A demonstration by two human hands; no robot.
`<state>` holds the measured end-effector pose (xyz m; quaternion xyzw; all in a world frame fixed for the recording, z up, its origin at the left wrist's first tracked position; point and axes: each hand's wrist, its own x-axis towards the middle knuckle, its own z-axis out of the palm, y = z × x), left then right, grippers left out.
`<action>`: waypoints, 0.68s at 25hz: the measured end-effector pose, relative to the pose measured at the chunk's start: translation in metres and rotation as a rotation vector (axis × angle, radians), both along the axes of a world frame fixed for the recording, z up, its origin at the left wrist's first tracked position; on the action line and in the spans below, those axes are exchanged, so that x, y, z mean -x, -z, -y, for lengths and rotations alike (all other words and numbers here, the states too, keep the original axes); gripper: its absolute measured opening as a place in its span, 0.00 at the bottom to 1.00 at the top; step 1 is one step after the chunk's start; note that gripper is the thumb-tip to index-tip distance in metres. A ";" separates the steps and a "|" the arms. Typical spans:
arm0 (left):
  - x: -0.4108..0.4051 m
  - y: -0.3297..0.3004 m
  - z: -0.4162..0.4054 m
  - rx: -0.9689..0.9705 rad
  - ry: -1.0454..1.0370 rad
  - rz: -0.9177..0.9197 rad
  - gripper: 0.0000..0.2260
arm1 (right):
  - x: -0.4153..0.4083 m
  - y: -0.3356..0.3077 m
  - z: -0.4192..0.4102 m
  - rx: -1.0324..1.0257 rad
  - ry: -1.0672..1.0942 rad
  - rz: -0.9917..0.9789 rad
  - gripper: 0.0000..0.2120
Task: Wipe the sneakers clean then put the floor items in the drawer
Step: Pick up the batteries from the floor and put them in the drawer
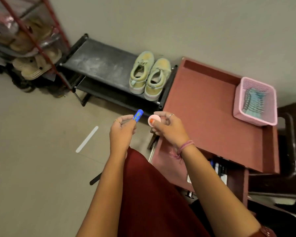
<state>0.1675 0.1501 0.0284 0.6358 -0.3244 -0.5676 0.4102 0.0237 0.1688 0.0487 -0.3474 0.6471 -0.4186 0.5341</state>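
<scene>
Left hand (122, 127) pinches a blue tube (138, 115); right hand (167, 126) grasps a small pink round case (154, 120). Both are held above the open drawer (220, 170) of the red cabinet (212, 108), presumably for stowing. The sneakers (149, 76) sit paired on the black shoe rack (99, 62); a white stick (87, 139) lies on the floor.

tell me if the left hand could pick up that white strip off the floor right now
Probably not as things stand. The left hand already pinches a blue tube in its fingers, so it is occupied. The white strip itself lies in the open on the floor, with nothing on or around it.
</scene>
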 end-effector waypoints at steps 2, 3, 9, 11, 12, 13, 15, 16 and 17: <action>0.019 -0.011 -0.015 -0.030 0.080 -0.029 0.07 | 0.023 -0.007 -0.022 -0.016 0.033 0.015 0.08; 0.029 -0.013 -0.022 -0.058 0.136 -0.041 0.07 | 0.035 -0.008 -0.034 -0.033 0.048 0.018 0.08; 0.103 0.007 -0.075 -0.249 0.412 -0.046 0.06 | 0.107 0.012 -0.105 -0.171 0.139 0.008 0.11; 0.118 0.021 -0.086 -0.269 0.479 -0.025 0.09 | 0.125 0.024 -0.124 -0.196 0.163 0.008 0.12; 0.123 0.028 -0.090 -0.272 0.505 -0.011 0.11 | 0.133 0.031 -0.132 -0.206 0.176 0.008 0.12; 0.126 0.035 -0.093 -0.274 0.526 0.001 0.11 | 0.139 0.037 -0.139 -0.220 0.192 0.011 0.12; 0.130 0.046 -0.098 -0.292 0.553 0.019 0.10 | 0.150 0.051 -0.152 -0.249 0.237 0.031 0.12; 0.132 0.050 -0.100 -0.307 0.557 0.026 0.10 | 0.155 0.057 -0.157 -0.263 0.257 0.039 0.12; 0.133 0.056 -0.101 -0.324 0.555 0.028 0.10 | 0.158 0.064 -0.162 -0.278 0.273 0.049 0.12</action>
